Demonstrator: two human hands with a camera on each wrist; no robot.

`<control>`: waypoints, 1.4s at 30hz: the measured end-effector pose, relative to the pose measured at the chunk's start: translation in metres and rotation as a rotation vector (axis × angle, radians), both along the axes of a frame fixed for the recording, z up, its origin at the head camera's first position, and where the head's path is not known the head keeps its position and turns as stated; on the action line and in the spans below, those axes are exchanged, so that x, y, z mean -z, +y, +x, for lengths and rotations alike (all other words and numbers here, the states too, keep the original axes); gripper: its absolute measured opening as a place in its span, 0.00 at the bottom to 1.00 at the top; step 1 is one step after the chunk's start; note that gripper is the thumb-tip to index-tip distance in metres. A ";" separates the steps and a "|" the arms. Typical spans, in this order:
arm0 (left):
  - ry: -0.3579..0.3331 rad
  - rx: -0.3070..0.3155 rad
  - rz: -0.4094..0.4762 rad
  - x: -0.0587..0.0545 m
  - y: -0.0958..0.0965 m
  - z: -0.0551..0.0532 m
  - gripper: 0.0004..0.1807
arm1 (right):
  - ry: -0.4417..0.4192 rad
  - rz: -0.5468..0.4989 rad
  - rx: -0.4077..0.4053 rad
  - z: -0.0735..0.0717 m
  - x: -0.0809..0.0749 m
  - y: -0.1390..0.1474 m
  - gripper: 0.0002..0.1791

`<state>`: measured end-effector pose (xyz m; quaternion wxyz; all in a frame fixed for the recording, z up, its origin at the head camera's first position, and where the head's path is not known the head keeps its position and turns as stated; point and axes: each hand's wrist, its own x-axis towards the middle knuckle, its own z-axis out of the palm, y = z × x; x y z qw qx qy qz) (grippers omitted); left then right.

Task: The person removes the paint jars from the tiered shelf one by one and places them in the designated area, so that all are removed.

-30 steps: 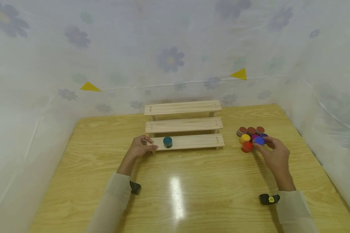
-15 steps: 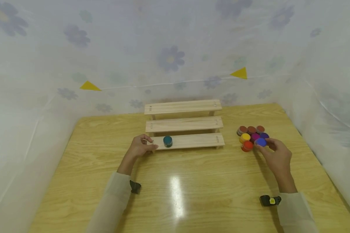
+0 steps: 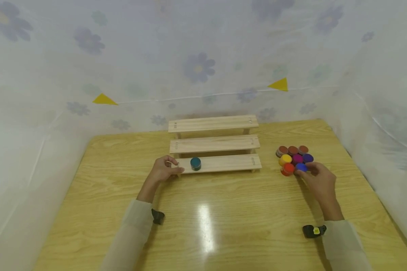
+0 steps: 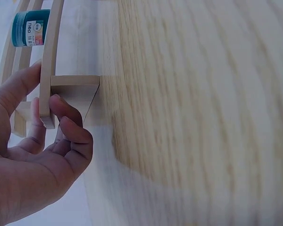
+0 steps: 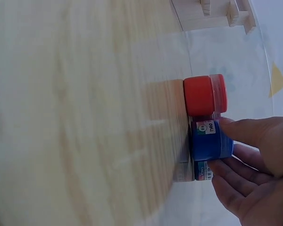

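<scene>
My left hand [image 3: 161, 171] grips the left end of a three-step wooden rack [image 3: 220, 163], thumb above the lowest board and fingers curled under it in the left wrist view. A teal paint jar [image 3: 195, 164] stands on that board, just right of the hand. My right hand [image 3: 320, 180] pinches a blue paint jar [image 5: 206, 143] by its sides, thumb on one side and fingers on the other. This jar sits close beside a red jar [image 5: 199, 96], at the front of a cluster of jars. A second labelled jar [image 5: 203, 170] shows partly behind it.
The cluster also has a yellow jar [image 3: 285, 160], a magenta jar [image 3: 297, 159], a dark blue jar [image 3: 308, 158] and several brown-topped jars [image 3: 293, 150] at the back. Everything stands on a wood-grain table [image 3: 244, 210] with flowered sheeting [image 3: 196, 45] behind.
The right hand has brought the blue jar slightly down and forward, beside the red jar; the magenta and dark blue lids behind show more fully. The left hand keeps its hold on the rack.
</scene>
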<state>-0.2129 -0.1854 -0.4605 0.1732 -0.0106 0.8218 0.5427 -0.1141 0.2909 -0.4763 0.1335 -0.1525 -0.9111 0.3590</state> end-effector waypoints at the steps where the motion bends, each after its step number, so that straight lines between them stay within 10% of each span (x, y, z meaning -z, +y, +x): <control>1: -0.001 -0.001 0.001 0.000 0.000 0.000 0.16 | -0.008 -0.003 0.000 0.000 0.001 0.000 0.24; 24: -0.017 -0.016 -0.007 0.000 0.000 0.002 0.18 | -0.038 -0.001 -0.128 -0.014 -0.017 -0.006 0.33; 32: -0.036 -0.019 -0.007 -0.029 0.005 0.017 0.18 | 0.030 0.021 -0.227 -0.024 -0.013 -0.041 0.28; 42: -0.009 -0.002 0.028 0.006 0.009 0.001 0.17 | 0.081 -0.044 -0.316 -0.035 -0.010 -0.086 0.27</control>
